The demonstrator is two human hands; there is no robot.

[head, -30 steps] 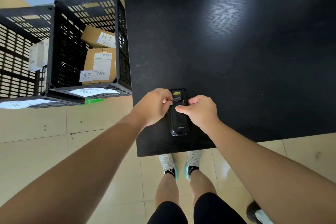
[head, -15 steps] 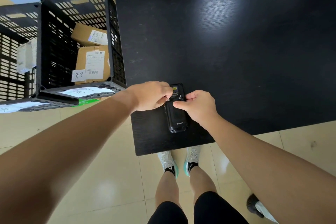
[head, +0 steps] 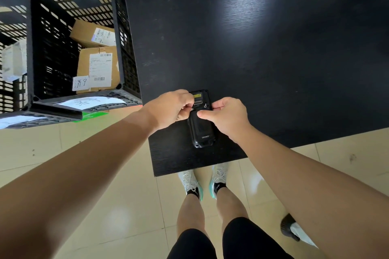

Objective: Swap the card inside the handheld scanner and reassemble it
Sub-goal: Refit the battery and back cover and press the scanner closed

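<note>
A black handheld scanner [head: 202,130] lies face down near the front left corner of the black table [head: 263,48], its back cover with white lettering toward me and a yellow label at its far end. My left hand [head: 170,109] presses its curled fingertips against the scanner's upper left edge at a small latch. On the other side, my right hand [head: 226,116] grips the upper right edge, thumb laid across the back cover. No card shows.
Two black slotted crates [head: 124,33] stand on the floor left of the table, one holding cardboard parcels [head: 97,67] with shipping labels. White paper sheets lie on the crates' near rims. My legs and shoes are below the table's front edge.
The camera view shifted slightly. Both hands stay on the scanner's upper end; my left fingertips have curled tighter onto the latch at its left side.
</note>
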